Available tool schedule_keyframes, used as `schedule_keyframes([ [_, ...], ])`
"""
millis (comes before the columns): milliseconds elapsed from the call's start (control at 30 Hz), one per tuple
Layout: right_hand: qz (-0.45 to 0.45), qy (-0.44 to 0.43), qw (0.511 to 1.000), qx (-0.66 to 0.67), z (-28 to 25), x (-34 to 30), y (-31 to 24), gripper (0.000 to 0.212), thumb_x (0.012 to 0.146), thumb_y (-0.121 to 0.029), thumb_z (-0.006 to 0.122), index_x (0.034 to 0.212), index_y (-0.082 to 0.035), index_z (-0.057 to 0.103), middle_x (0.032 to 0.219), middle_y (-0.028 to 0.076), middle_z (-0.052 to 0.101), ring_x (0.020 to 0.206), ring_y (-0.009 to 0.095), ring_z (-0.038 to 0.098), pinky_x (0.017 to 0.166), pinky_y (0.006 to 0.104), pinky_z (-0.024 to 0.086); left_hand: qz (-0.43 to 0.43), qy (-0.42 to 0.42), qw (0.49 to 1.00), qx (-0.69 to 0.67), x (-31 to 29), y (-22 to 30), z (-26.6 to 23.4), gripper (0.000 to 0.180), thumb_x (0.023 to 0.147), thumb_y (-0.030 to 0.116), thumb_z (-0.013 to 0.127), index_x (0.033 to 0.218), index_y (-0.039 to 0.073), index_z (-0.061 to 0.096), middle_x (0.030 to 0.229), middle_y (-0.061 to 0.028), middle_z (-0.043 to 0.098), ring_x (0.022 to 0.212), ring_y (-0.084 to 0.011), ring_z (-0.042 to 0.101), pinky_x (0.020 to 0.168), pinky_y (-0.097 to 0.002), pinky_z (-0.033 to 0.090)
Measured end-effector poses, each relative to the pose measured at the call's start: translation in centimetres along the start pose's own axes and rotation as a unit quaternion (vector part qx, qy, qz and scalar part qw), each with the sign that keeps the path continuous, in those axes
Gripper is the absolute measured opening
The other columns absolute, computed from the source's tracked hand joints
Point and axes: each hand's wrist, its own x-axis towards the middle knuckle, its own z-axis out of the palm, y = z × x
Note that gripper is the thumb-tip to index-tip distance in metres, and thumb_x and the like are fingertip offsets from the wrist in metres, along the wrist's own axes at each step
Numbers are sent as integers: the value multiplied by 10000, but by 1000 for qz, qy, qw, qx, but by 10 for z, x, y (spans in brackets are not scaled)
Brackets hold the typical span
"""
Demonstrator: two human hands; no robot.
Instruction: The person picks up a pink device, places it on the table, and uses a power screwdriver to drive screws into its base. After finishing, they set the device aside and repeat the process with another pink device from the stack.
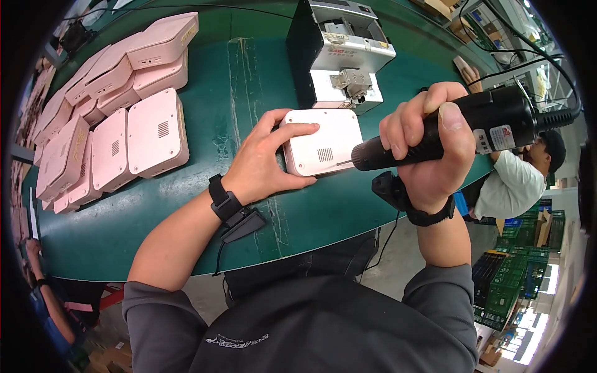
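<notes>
A white plastic device housing (326, 133) with rounded corners, corner screw holes and a small slotted vent lies on the green table. My left hand (264, 155) grips its left side, with the index finger stretched over the top and the thumb along the near edge. In my right hand (435, 137) is a black electric screwdriver (491, 118), its fist wrapped round the body. The thin bit points left and its tip reaches the housing's top near the near right corner; whether it sits in a screw hole I cannot tell.
A black and silver screw feeder (348, 68) stands just beyond the housing. Several similar pinkish-white housings (155, 133) lie stacked at the left of the green table (205, 211). The screwdriver's cable (569, 81) runs up at the right. Another person (513, 180) sits at the far right.
</notes>
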Motion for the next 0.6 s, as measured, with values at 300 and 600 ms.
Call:
schedule_keyframes([
  [300,-18,4,1000,-15,5,19,-7,199,971,-258,506,1001,-61,495,671,54,501,506,160,471,561,346,440,11,-9,1000,10,2,-1,-2,757,590,206,924,1285,196,622,1319,-138,468,1196,-327,540,988,-412,502],
  [600,-78,98,992,-25,-7,99,7,233,971,-258,561,915,-32,557,671,64,507,520,179,476,571,359,436,9,-14,1000,9,-1,-1,-1,752,608,243,910,1295,217,607,1331,-145,452,1198,-353,531,1000,-427,490],
])
